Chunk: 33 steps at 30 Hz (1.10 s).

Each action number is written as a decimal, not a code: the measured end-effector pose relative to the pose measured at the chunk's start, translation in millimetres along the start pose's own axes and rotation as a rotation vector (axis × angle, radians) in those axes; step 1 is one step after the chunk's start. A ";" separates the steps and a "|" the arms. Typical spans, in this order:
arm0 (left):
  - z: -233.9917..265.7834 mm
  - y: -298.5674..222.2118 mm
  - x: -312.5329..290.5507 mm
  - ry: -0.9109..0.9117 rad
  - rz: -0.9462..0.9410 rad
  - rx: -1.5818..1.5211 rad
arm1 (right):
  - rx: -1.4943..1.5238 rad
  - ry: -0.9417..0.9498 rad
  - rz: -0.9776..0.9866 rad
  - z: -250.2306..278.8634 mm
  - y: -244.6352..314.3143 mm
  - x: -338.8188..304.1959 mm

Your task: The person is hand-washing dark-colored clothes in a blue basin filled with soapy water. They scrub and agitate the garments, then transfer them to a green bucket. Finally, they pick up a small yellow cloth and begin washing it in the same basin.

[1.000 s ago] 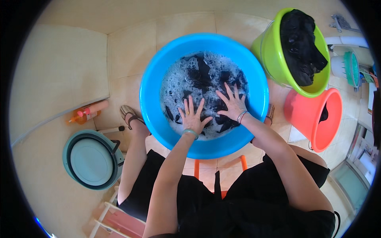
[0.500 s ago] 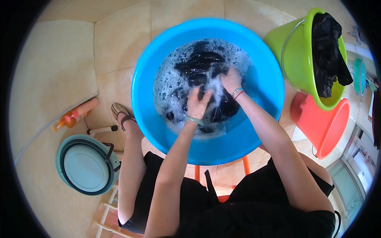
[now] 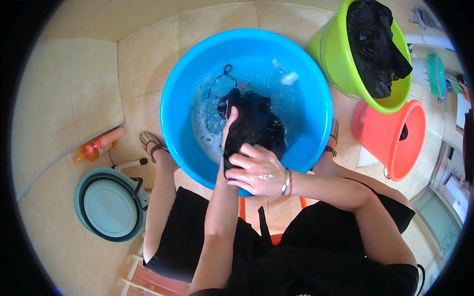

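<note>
A wet black garment point(image 3: 256, 123) is bunched up in a large blue basin point(image 3: 173, 143) of soapy water. A dark cord point(image 3: 227, 69) with a loop floats at its far left. Seen edge-on at the garment's left side, my left hand point(image 3: 231, 121) grips it; the thumb shows along the cloth, while the other fingers are hidden. My right hand point(image 3: 260, 170), wet and with bands at the wrist, is closed on the garment's near edge, crossing by my left wrist. Its fingers curl into the black fabric above the basin's near rim.
A lime-green bucket point(image 3: 321, 54) with black items point(image 3: 373, 49) over its rim stands at the far right, beside a coral-red bucket point(image 3: 377, 133). Grey-green collapsible basins point(image 3: 111, 207) and orange-pink bottles point(image 3: 101, 143) sit at the left. Orange stool legs point(image 3: 242, 207) show under the blue basin.
My right hand has moved from the far right of the water to the near edge, by my left wrist. The black garment is gathered up toward me, and less foam covers the water.
</note>
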<state>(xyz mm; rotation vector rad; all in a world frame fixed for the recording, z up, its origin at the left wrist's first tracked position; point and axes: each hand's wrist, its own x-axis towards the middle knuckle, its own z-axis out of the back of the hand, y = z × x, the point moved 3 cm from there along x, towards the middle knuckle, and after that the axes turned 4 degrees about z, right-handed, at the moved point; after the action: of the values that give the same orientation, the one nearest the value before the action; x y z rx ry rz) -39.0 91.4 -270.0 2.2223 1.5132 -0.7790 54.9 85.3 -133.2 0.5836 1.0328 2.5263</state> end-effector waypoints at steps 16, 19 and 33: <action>-30.0 24.6 -33.1 -0.555 -0.322 0.359 | -0.125 -0.136 -0.838 -23.9 -157.6 -39.4; -21.8 4.4 -54.9 -0.504 -0.466 0.949 | 0.292 0.000 -0.961 -40.0 -148.5 -64.1; -61.2 -37.4 -91.6 -0.006 -0.401 1.981 | 1.090 -0.530 -0.882 9.8 -143.9 -41.3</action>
<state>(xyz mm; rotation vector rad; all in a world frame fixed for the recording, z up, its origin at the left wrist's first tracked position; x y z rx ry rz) -84.3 71.8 -164.7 2.6001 1.0367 -3.4444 118.2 168.8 -240.6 0.7489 1.8340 0.8634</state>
